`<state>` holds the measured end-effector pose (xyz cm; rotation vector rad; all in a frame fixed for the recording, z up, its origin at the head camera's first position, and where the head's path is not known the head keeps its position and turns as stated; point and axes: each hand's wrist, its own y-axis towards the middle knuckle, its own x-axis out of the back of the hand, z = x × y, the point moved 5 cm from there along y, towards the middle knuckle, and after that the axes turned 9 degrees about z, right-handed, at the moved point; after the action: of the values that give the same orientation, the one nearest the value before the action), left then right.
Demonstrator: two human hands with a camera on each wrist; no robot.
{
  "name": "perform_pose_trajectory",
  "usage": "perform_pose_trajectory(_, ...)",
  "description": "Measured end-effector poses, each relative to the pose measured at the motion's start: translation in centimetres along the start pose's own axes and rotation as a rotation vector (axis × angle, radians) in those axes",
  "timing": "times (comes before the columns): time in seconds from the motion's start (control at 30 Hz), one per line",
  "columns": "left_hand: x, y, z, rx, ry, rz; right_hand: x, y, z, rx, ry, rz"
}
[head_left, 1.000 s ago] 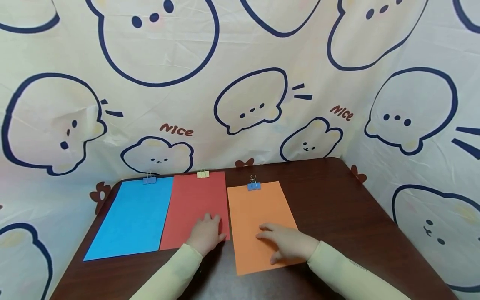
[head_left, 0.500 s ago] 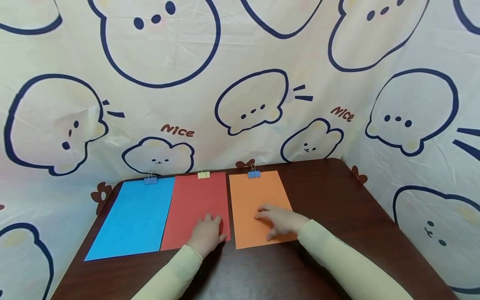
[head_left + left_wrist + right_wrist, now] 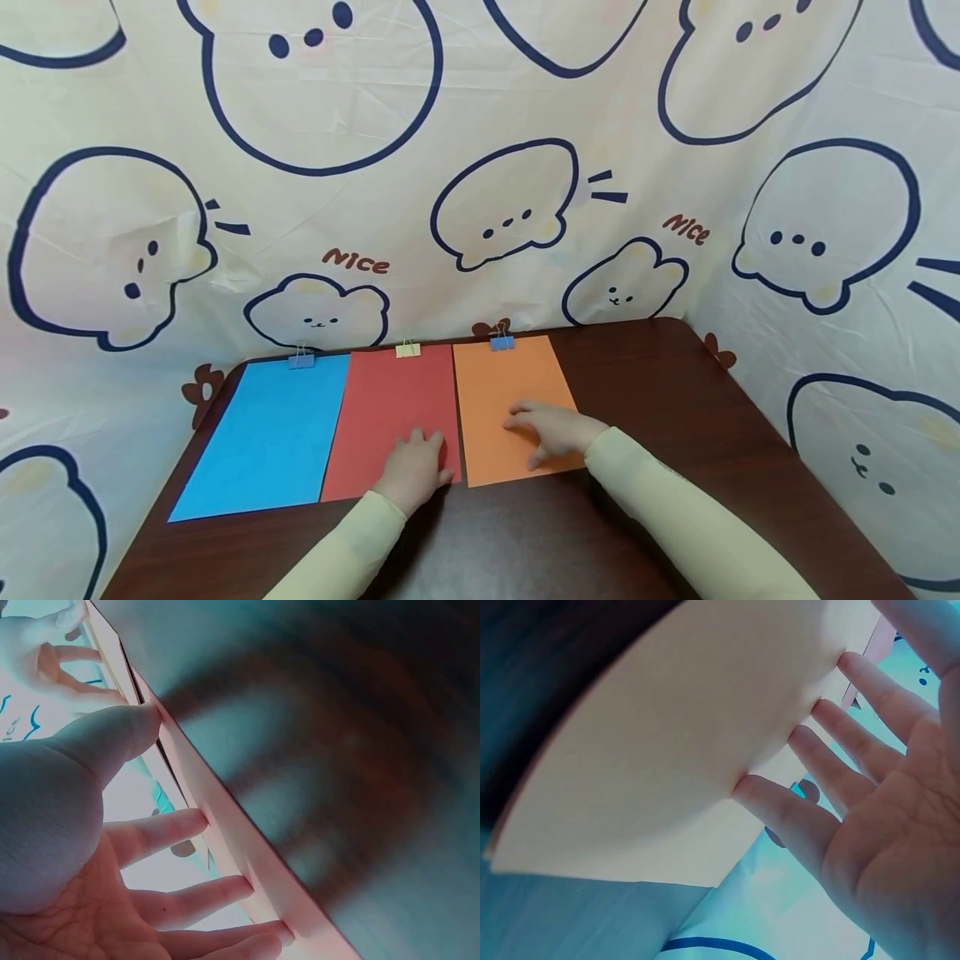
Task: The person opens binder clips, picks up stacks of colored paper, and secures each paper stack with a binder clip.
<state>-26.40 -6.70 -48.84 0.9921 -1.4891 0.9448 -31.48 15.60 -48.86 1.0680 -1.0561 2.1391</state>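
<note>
Three coloured sheets lie side by side: blue paper (image 3: 258, 442), red paper (image 3: 382, 396) and orange paper (image 3: 510, 379). Each has a binder clip on its far edge: a blue clip (image 3: 302, 361), a yellow clip (image 3: 408, 350) and another blue clip (image 3: 502, 342). My left hand (image 3: 411, 473) rests its spread fingertips on the red paper's lower right part. On the orange paper, my right hand (image 3: 558, 431) presses its fingertips near the right edge. Both wrist views show extended fingers (image 3: 191, 900) touching paper, with nothing gripped. Only a narrow gap separates the red and orange sheets.
The sheets lie on a dark brown wooden table (image 3: 675, 417) with a rounded far corner. A white cloth (image 3: 510, 100) printed with cartoon animals hangs behind it and on both sides, close to the table's edges.
The right hand has slid the orange paper away from the person, then slightly left, level with the red paper and nearer to it. The left hand has stayed on the red paper.
</note>
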Motion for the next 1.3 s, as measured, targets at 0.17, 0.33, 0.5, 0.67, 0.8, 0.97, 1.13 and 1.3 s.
perform_pose_trajectory(0.17, -0.02, 0.03, 0.02, 0.001, 0.006, 0.005, 0.2, 0.36, 0.0, -0.002, -0.005, 0.002)
perform_pose_trajectory(0.33, 0.04, 0.02, 0.02, -0.005, 0.03, -0.008, 0.32, 0.58, 0.02, -0.011, -0.008, 0.005)
perform_pose_trajectory(0.5, 0.16, 0.01, -0.04, -0.006, 0.039, -0.012, 0.2, 0.75, -0.1, -0.01, -0.014, 0.006)
perform_pose_trajectory(0.67, 0.27, -0.11, -0.08, -0.004, 0.04, -0.014, 0.11, 0.66, -0.09, -0.001, -0.024, 0.004)
perform_pose_trajectory(0.8, 0.27, -0.14, -0.09, -0.006, 0.044, -0.017, 0.06, 0.53, 0.0, 0.0, -0.021, 0.004)
perform_pose_trajectory(0.97, 0.29, -0.17, -0.07, -0.006, 0.041, -0.013, 0.15, 0.44, 0.2, -0.001, -0.018, 0.01)
perform_pose_trajectory(1.13, 0.2, -0.13, 0.01, 0.0, 0.037, 0.0, 0.14, 0.33, 0.35, -0.002, -0.01, 0.01)
perform_pose_trajectory(1.3, 0.21, -0.1, 0.04, 0.004, 0.026, 0.009, 0.07, 0.28, 0.39, -0.002, -0.007, 0.006)
